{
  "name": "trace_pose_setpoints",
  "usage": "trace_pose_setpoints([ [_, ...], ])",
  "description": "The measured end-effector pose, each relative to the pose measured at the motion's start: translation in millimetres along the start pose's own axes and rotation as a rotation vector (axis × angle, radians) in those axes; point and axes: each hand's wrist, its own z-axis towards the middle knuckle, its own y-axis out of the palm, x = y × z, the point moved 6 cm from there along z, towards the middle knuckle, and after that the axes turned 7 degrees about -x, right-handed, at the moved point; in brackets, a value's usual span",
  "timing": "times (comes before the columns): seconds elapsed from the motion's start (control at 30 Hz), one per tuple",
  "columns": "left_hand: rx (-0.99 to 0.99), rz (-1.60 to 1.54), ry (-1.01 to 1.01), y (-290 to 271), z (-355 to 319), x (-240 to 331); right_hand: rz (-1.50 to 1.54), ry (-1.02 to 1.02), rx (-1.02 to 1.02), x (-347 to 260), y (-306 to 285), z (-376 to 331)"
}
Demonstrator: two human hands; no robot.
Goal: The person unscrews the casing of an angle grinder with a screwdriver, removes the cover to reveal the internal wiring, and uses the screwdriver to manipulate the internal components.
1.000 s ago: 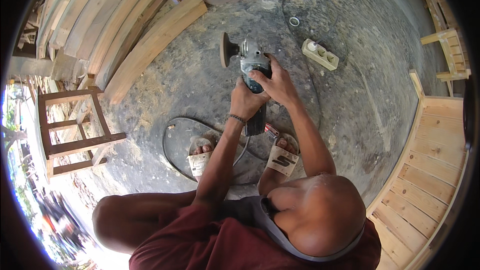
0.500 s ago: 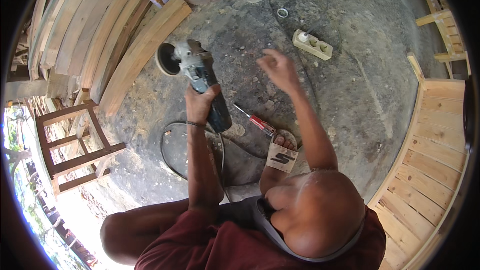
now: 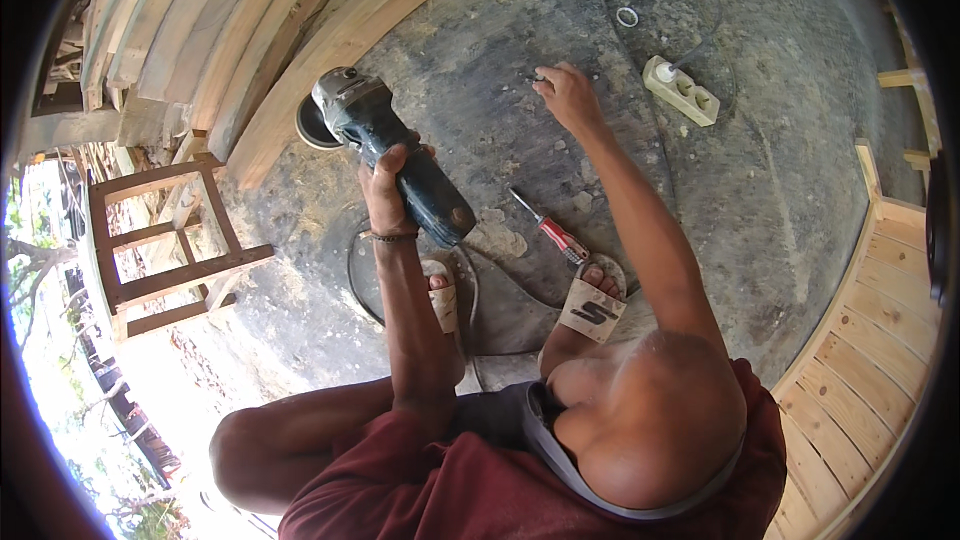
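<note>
My left hand (image 3: pixel 386 192) grips a dark angle grinder (image 3: pixel 428 192) around its body, holding it off the floor. The grinder's disc end (image 3: pixel 317 124) points away to the upper left. Out in front, my right hand (image 3: pixel 570 100) is closed in a pinch over the floor, apart from the grinder. A tiny dark bit shows at its fingertips, too small to name. Between my arms a screwdriver (image 3: pixel 562 238) with a red and grey handle lies on the floor, its handle end beside my sandalled right foot (image 3: pixel 594 306).
A cream power strip (image 3: pixel 682 92) with a white plug lies right of my right hand, near a white ring (image 3: pixel 627 17). Wooden beams (image 3: pixel 340 55) are stacked far left, above a small wooden frame (image 3: pixel 165 285). Cable (image 3: pixel 500 275) runs past my feet. Slatted woodwork (image 3: pixel 860 340) stands at right.
The grinder has turned in my left hand's grip, its disc now facing more away from view. My right hand has drawn its fingers into a pinch. The whole view has shifted.
</note>
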Motion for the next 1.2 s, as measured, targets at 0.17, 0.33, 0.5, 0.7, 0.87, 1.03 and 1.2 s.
trace_pose_setpoints([
  [0.17, 0.015, -0.117, -0.022, 1, 0, -10, -0.057, -0.110, 0.020, 0, 9, 4],
  [0.33, 0.044, -0.279, -0.070, 20, -5, 1, 0.320, -0.186, 0.022, -46, -26, -22],
  [0.5, 0.035, -0.504, -0.053, 31, -2, 3, 0.642, -0.557, 0.002, -138, -84, -127],
  [0.7, -0.008, -0.550, -0.054, 46, 0, 6, 0.677, -0.459, -0.079, -179, -104, -163],
  [0.87, -0.038, -0.535, -0.074, 59, -3, 13, 0.666, -0.478, -0.061, -179, -108, -165],
  [1.03, -0.026, -0.533, -0.068, 62, -5, 14, 0.645, -0.446, -0.105, -180, -110, -170],
  [1.2, -0.018, -0.558, -0.079, 66, -7, 11, 0.658, -0.413, -0.143, -179, -110, -168],
])
